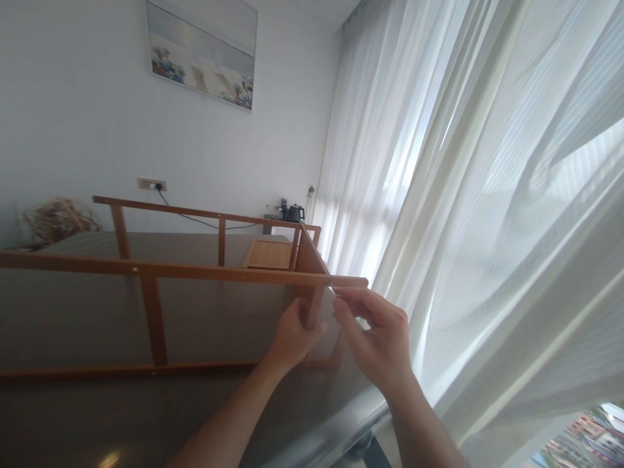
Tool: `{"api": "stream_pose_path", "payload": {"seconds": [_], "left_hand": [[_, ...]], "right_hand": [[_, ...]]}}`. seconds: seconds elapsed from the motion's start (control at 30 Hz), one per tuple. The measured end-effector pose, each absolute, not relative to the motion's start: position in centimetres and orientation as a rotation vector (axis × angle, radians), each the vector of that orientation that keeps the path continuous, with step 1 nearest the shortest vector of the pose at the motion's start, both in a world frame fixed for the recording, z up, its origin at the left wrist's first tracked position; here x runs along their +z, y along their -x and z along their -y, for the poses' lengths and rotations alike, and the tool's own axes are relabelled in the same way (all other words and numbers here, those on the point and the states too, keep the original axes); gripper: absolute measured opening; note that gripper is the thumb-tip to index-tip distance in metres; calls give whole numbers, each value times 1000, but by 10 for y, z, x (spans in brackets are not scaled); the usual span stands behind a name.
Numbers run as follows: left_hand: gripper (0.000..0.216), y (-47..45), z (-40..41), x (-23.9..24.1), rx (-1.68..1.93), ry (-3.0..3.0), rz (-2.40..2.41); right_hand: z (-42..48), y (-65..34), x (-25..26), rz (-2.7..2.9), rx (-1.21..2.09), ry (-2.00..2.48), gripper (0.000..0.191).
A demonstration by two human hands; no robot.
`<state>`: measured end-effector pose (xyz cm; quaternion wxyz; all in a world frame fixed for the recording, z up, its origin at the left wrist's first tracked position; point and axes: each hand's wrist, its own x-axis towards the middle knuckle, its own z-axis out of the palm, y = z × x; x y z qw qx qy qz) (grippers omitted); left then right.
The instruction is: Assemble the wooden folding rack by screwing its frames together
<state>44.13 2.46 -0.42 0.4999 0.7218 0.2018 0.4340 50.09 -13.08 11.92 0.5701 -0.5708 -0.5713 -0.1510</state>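
A brown wooden frame (pixel 190 267) with long rails and short uprights stands on a grey surface. My left hand (pixel 291 338) is wrapped round a short wooden piece (pixel 316 305) near the frame's right end, just below the top rail. Beside it, my right hand (pixel 383 335) pinches a thin metal rod (pixel 332 288) between thumb and forefinger. The rod's far end meets the rail close to its right tip; blur hides the exact shape of the rod and of whatever it touches.
Sheer white curtains (pixel 468 214) hang close on the right. A flat wooden panel (pixel 270 254) lies inside the frame. Farther back are a dark kettle (pixel 295 213), a wall socket (pixel 151 184) with a black cable, a framed picture (pixel 205 55) and a dried bundle (pixel 61 220).
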Motion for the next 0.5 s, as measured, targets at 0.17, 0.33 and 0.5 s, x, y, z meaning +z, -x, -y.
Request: {"api": "stream_pose_path", "payload": {"seconds": [0.17,0.33,0.5], "left_hand": [[32,-441,-24,-2,1049,-1742,-488],[28,-440,-23,-1,1050,-1748,-501],[28,-438,-22,2,1050,-1761,-503]], "right_hand": [[129,-498,119,1347,-422,1330,23],[132,-501,114,1426,-700,1366,18],[137,-508,113,1567,-840,1359,23]]}}
